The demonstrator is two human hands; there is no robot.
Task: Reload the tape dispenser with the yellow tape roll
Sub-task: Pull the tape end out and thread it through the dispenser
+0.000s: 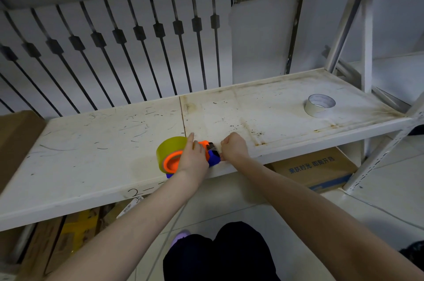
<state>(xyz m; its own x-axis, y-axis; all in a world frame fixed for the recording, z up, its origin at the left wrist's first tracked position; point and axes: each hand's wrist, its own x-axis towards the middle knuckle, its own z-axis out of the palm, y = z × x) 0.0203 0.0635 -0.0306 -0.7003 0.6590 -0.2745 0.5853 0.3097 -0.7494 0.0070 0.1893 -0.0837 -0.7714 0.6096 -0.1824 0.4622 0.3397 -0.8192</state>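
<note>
Yellow tape roll (171, 147) sits on the orange-and-blue tape dispenser (207, 154) at the front edge of the white shelf (91, 143).
From the left: the left hand (192, 159) has its grip closed over the dispenser's body; the right hand (234, 146) is fisted at the dispenser's blade end, its grip pinched narrow there, on what cannot be told; a white tape roll (319, 105) lies well apart, far right.
</note>
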